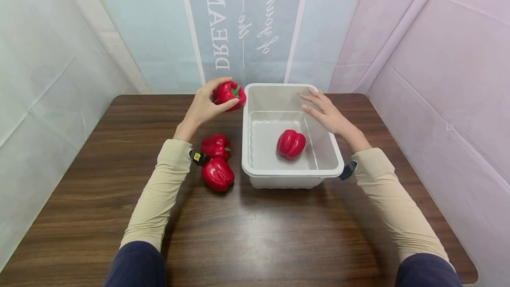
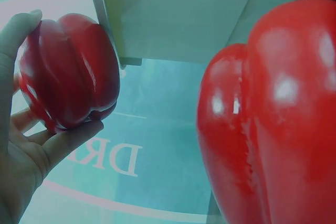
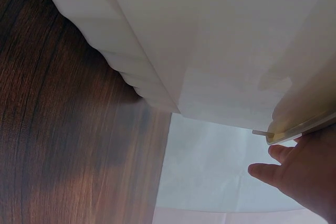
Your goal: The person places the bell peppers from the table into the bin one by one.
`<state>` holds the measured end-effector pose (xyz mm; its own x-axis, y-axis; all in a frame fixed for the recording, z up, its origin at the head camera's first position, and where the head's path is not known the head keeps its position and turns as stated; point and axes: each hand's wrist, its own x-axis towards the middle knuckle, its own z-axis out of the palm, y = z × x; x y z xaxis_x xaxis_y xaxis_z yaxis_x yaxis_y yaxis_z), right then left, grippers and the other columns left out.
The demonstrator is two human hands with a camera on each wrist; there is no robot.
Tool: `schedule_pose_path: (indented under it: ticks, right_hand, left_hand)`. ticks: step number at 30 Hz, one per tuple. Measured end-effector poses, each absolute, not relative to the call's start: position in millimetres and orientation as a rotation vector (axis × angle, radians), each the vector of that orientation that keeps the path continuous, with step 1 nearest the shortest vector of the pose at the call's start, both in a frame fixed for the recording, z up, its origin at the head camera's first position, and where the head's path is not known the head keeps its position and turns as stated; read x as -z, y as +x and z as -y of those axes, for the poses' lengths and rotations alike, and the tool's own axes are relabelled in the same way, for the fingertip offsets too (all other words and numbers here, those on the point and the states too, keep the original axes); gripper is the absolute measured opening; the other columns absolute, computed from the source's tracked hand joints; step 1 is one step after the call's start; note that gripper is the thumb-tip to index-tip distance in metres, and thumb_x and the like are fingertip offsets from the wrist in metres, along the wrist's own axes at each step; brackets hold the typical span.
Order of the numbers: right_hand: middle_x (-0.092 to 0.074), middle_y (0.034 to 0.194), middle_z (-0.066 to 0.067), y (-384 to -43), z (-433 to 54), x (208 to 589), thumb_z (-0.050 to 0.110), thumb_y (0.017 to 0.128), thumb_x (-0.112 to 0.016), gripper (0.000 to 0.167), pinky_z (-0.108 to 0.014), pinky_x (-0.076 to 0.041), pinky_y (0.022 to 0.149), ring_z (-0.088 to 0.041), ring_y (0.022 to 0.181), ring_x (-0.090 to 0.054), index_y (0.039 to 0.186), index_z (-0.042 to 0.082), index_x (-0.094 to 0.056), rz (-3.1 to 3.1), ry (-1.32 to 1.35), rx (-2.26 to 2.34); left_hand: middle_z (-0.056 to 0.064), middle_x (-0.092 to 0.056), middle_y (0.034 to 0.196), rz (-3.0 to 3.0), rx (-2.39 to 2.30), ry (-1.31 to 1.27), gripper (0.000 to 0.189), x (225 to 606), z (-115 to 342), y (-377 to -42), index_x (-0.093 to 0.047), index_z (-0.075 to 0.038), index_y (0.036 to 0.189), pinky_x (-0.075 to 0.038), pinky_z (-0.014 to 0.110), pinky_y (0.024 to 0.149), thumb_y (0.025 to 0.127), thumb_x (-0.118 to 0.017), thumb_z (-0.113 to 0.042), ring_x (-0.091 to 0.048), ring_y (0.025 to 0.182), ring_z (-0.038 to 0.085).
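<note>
My left grip [image 1: 203, 109] holds a pepper [image 1: 226, 97] between thumb and fingers, raised just beside the far left corner of the bin [image 1: 292, 173]. My right grip [image 1: 328, 115] is wide, fingers spread, at the bin's right rim near the far right corner; whether it touches the rim I cannot tell. A second pepper [image 1: 291, 144] lies inside the bin, while a third pepper [image 1: 215, 146] and a fourth pepper [image 1: 218, 175] lie between the bin and the left edge of the bench [image 1: 279, 234].

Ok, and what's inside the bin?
One pepper lies in the bin. What's beneath it is covered, and the right hand hides part of the bin's right side.
</note>
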<state>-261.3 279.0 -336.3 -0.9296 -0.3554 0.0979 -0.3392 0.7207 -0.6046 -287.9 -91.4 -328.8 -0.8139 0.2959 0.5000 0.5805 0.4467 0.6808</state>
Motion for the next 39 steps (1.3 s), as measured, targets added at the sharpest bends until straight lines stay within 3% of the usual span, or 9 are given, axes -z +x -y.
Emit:
schedule_pose_path:
  ticks: [4, 11, 24, 39]
  right_hand:
    - [-0.011, 0.156, -0.007, -262.2, -279.3, 336.3, 0.044, 0.094, -0.044, 0.057, -0.062, -0.001, 0.109, -0.027, 0.143, 0.007, 0.143, 0.015, -0.036, -2.891, -0.588, 1.012]
    - [-0.012, 0.155, -0.008, -262.7, -279.2, 336.3, 0.043, 0.095, -0.044, 0.057, -0.061, -0.001, 0.109, -0.027, 0.143, 0.006, 0.143, 0.014, -0.037, -2.893, -0.591, 1.012]
    - [-0.011, 0.155, -0.008, -261.0, -277.8, 334.3, 0.044, 0.095, -0.044, 0.057, -0.062, -0.001, 0.109, -0.027, 0.143, 0.007, 0.143, 0.014, -0.036, -2.89, -0.59, 1.013]
    - [-0.012, 0.155, -0.009, -260.0, -277.8, 335.2, 0.043, 0.095, -0.044, 0.057, -0.062, -0.001, 0.109, -0.027, 0.143, 0.006, 0.143, 0.013, -0.036, -2.895, -0.593, 1.017]
  left_hand:
    - [-0.005, -0.055, 0.123, 2.4, 1.299, -0.742, 0.057, 326.6, 89.9, -287.9, -0.054, -0.024, 0.128, -0.051, 0.031, 0.083, 0.076, -0.073, -0.037, -0.051, 0.108, 0.01]
    - [-0.004, -0.054, 0.124, 2.405, 1.292, -0.746, 0.059, 325.7, 89.1, -288.5, -0.053, -0.02, 0.129, -0.051, 0.031, 0.084, 0.076, -0.073, -0.037, -0.05, 0.109, 0.01]
    - [-0.008, -0.055, 0.122, 2.388, 1.298, -0.769, 0.056, 320.5, 86.6, -289.0, -0.054, -0.027, 0.127, -0.05, 0.029, 0.083, 0.076, -0.073, -0.04, -0.05, 0.107, 0.006]
    - [-0.006, -0.055, 0.122, 2.373, 1.263, -0.808, 0.056, 318.0, 82.8, -289.6, -0.055, -0.025, 0.127, -0.05, 0.029, 0.084, 0.076, -0.074, -0.038, -0.05, 0.108, 0.007]
